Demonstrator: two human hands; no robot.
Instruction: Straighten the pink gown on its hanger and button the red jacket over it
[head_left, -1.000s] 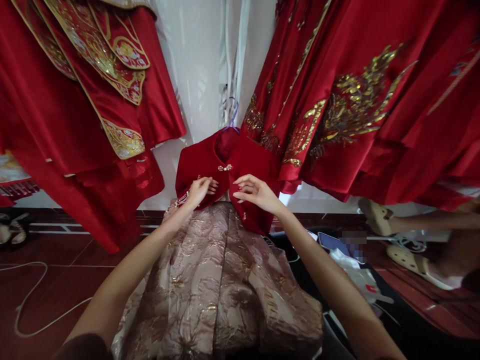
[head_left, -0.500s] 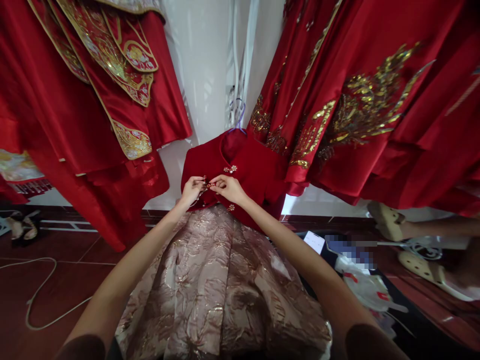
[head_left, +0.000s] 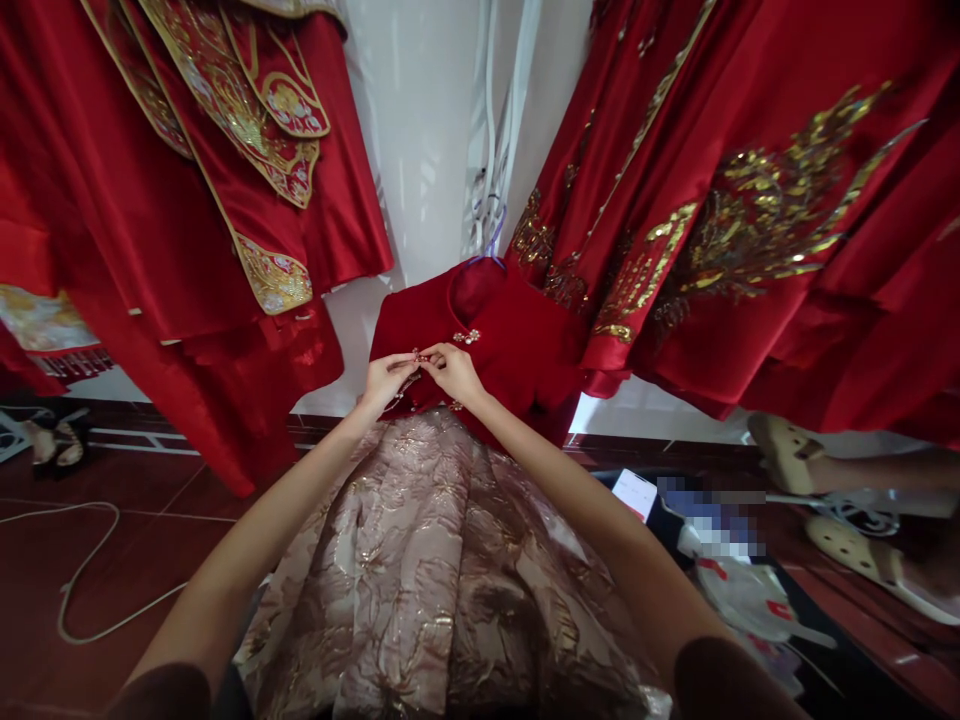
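A dark red short jacket (head_left: 510, 345) hangs on a purple hanger (head_left: 491, 248). Its front opening carries flower-shaped jewelled clasps, one of them (head_left: 466, 337) above my hands. My left hand (head_left: 388, 380) pinches a small beaded clasp on the jacket's front edge. Fingertips of my right hand (head_left: 454, 372) meet those of the left, closed on the clasp's other half. Whether the two halves are joined is hidden by my fingers. Below the jacket spreads a brocade skirt (head_left: 405, 520) in shiny pinkish gold.
Red embroidered garments (head_left: 277, 230) hang at the left, and a red sequinned skirt (head_left: 750, 220) at the right. A lit phone (head_left: 634, 494) and a plastic bag (head_left: 742, 595) lie on a dark surface. Another person's foot in a clog (head_left: 784, 450) is at the right. A cable (head_left: 112, 560) crosses the floor.
My right hand has moved closer to the left, and their fingertips now meet at the clasp. The whole view has shifted slightly, with things appearing further right.
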